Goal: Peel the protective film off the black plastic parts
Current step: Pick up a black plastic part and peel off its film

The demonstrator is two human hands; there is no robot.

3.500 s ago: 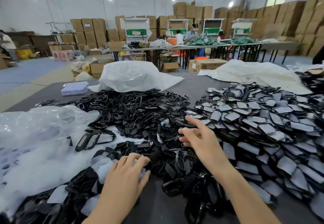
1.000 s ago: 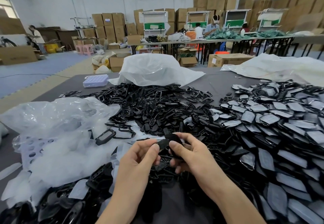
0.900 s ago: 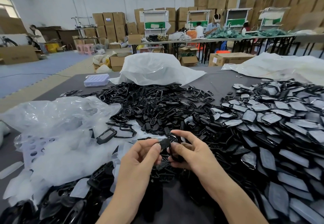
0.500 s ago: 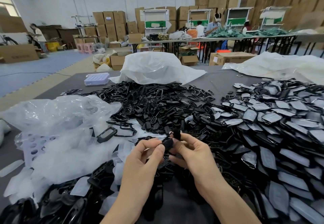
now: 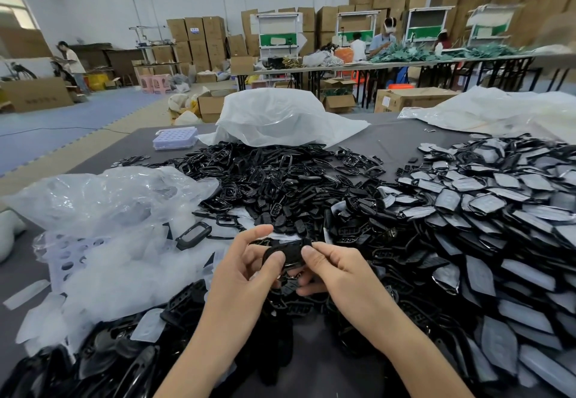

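Now pinching one part (image 5: 285,252) at both ends: left hand (image 5: 246,279) grasping its left end, right hand (image 5: 339,276) its right end. Held raised above desk (image 5: 396,148), near its front edge.

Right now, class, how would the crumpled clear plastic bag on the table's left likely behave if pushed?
The crumpled clear plastic bag is probably floppy: it lies in loose folds. Likely light, being thin and see-through. Its glossy sheen suggests slipperiness.

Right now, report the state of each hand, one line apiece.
Left hand: gripping the black plastic part, thumb on its front.
Right hand: pinching the same part at its right end.
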